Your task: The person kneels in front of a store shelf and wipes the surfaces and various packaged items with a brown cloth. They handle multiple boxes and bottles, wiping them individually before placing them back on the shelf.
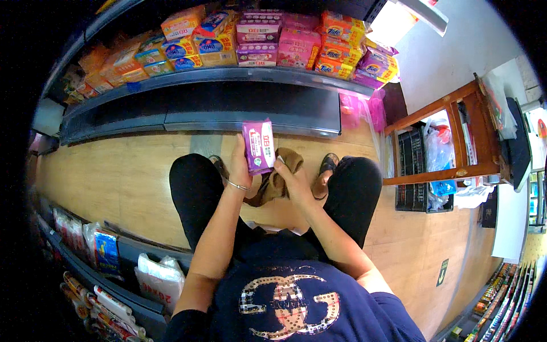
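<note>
My left hand (241, 164) grips a purple-and-white wrapped packet (258, 147), which looks like laundry soap and bears writing, by its left side. The packet is tilted slightly, its broad printed face towards me. A brown cloth (273, 188) hangs from my right hand (295, 181), bunched below and behind the packet. My right thumb is at the packet's lower right corner; whether it touches the packet I cannot tell. The right fingers are mostly hidden by the hand and the cloth. Both hands are between my spread knees, above the floor.
Ahead, a shelf (213, 76) carries boxed and wrapped detergents, including Tide packs (335, 55) and OMO packs (213, 45). A dark lower shelf (256, 104) runs beneath it. A wooden stool (444, 174) and black crate (412, 166) stand right; another shelf (141, 243) with plastic bags lies behind left.
</note>
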A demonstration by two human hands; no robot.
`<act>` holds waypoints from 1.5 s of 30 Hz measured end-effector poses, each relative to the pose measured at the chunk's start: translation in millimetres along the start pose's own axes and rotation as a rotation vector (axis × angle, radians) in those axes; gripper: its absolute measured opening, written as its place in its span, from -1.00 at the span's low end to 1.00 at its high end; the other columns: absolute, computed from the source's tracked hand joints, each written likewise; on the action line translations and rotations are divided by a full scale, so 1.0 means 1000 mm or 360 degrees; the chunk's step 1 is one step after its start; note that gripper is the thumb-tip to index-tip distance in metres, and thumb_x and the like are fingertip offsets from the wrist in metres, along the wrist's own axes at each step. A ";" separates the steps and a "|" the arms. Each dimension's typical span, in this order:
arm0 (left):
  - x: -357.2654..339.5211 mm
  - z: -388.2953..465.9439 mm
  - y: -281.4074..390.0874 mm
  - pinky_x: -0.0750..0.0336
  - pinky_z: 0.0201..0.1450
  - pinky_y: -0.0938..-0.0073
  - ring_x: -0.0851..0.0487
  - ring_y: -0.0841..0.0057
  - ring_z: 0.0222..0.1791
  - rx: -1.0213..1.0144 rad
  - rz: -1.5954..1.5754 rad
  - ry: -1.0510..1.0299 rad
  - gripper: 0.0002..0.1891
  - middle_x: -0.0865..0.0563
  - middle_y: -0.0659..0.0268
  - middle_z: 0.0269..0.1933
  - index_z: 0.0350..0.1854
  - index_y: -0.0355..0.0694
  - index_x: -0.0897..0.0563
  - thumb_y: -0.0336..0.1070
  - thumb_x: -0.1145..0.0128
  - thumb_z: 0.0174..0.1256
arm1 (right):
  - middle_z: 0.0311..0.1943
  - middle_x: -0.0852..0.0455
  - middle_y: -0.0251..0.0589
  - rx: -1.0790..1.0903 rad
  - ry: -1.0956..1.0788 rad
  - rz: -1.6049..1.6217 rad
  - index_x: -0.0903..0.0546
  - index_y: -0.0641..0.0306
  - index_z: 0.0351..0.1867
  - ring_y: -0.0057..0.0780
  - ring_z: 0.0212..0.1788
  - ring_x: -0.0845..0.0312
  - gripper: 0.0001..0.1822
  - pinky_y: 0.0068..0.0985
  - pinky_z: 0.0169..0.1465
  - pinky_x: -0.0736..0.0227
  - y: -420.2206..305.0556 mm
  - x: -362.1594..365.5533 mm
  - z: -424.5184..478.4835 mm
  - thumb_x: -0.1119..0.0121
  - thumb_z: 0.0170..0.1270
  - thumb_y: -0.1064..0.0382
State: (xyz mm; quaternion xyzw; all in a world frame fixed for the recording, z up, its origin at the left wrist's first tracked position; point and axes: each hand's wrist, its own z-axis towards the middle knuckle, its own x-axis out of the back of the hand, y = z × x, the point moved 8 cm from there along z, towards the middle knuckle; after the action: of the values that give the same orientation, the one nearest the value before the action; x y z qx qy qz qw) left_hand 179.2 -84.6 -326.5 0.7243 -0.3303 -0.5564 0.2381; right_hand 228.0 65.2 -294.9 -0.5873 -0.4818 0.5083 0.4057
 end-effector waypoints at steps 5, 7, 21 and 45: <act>-0.015 -0.013 0.014 -0.56 -0.12 0.60 -0.67 0.62 -0.20 -0.0033 0.0483 -0.0066 -0.59 -0.69 0.34 -0.13 0.11 -0.25 -0.54 -0.07 -0.12 0.37 | -0.06 -0.61 -0.32 -0.0170 -0.0025 0.0177 -0.50 0.30 0.13 -0.55 -0.04 -0.51 -0.57 -0.52 0.05 -0.41 0.002 0.001 -0.008 -0.26 0.29 0.17; -0.020 -0.018 0.020 -0.56 -0.09 0.57 -0.67 0.61 -0.17 -0.0037 0.0564 -0.0170 -0.58 -0.69 0.35 -0.11 0.13 -0.22 -0.53 -0.24 -0.24 0.24 | -0.04 -0.61 -0.33 -0.0180 0.0027 0.0283 -0.50 0.30 0.12 -0.55 -0.02 -0.51 -0.58 -0.51 0.06 -0.40 -0.003 0.002 -0.009 -0.26 0.28 0.22; -0.147 0.032 0.194 -0.51 -0.11 0.12 -0.64 -0.03 -0.11 -0.1512 0.2463 -0.0055 -0.58 -0.69 0.02 -0.17 0.10 -0.17 -0.48 -0.45 -0.22 0.16 | -0.11 -0.66 -0.25 -0.0116 0.0257 0.0054 -0.59 0.36 0.00 -0.48 -0.08 -0.56 -0.65 -0.47 -0.04 -0.46 -0.022 0.030 -0.003 -0.26 0.26 0.19; -0.184 0.157 0.197 -0.33 0.15 0.15 -0.44 0.12 0.16 -0.1938 0.3263 0.0610 -0.45 -0.52 0.11 0.04 0.16 0.00 -0.51 -0.45 -0.22 0.02 | -0.04 -0.70 -0.20 -0.0207 -0.0204 -0.0101 -0.54 0.31 0.14 -0.43 -0.03 -0.59 -0.57 -0.45 0.06 -0.48 -0.028 -0.008 0.005 -0.26 0.28 0.18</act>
State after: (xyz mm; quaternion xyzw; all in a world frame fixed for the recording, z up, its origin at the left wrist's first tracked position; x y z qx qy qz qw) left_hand -44.3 -76.0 -108.9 -0.0346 -0.3945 -0.0569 0.9165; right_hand 218.7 63.1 -267.2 -0.5633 -0.5571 0.4992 0.3509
